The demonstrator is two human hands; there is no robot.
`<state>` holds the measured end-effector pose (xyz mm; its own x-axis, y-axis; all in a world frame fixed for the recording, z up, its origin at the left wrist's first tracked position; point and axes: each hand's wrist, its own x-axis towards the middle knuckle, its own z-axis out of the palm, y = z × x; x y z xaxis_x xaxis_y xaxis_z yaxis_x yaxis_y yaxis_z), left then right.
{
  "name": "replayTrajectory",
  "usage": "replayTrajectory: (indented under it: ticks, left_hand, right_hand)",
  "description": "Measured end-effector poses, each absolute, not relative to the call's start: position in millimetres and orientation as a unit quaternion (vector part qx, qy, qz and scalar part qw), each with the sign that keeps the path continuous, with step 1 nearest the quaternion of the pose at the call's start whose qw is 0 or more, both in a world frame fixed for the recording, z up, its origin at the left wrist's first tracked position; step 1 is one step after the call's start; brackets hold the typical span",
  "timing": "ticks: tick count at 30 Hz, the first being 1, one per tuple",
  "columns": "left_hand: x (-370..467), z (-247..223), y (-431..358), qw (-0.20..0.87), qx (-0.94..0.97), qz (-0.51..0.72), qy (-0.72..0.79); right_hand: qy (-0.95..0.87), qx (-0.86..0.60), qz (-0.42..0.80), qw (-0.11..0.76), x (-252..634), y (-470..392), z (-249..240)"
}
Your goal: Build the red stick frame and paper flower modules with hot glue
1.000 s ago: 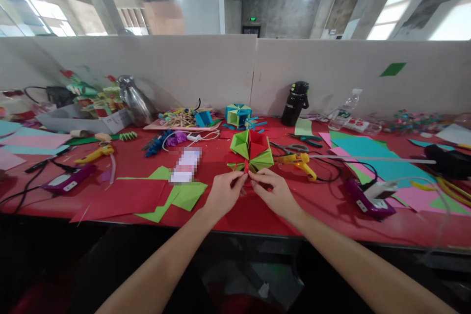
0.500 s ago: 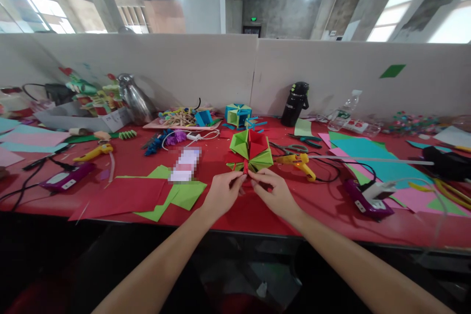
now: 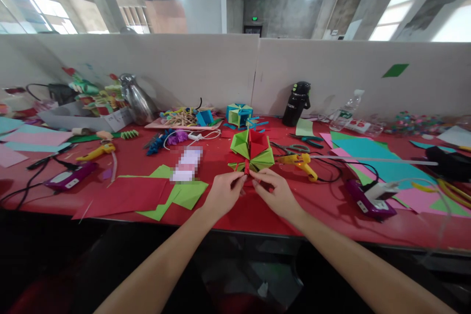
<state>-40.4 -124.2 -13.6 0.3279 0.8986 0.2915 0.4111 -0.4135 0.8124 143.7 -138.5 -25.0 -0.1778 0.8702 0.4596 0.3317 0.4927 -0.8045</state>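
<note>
My left hand (image 3: 227,190) and my right hand (image 3: 274,190) meet near the front middle of the red table. Between their fingertips is a small red paper strip (image 3: 247,167); the fingers of both hands are pinched at it. Just beyond the fingertips stands a green and red folded paper piece (image 3: 253,147) with open pockets, touching or very close to the strip. A yellow glue gun (image 3: 300,163) lies right of it. Behind, a blue and green folded paper piece (image 3: 239,116) rests on the table.
Red sheets (image 3: 128,197) and green sheets (image 3: 189,195) lie left, beside a blurred-out phone (image 3: 187,164). Further left are a second glue gun (image 3: 96,151) and a purple power strip (image 3: 70,176). A black bottle (image 3: 296,104) stands behind; another power strip (image 3: 371,204) is right.
The whole view has shifted slightly. Both hands keep nearly the same pinch at the red strip.
</note>
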Motion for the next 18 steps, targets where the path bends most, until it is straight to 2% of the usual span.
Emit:
replayTrajectory:
  ticks: [18]
  left_hand:
    - [-37.5, -12.8, -122.2, 0.258, 0.78, 0.359, 0.443]
  right_hand:
    - [-0.694, -0.448, 0.247, 0.506, 143.2, -136.0, -25.0]
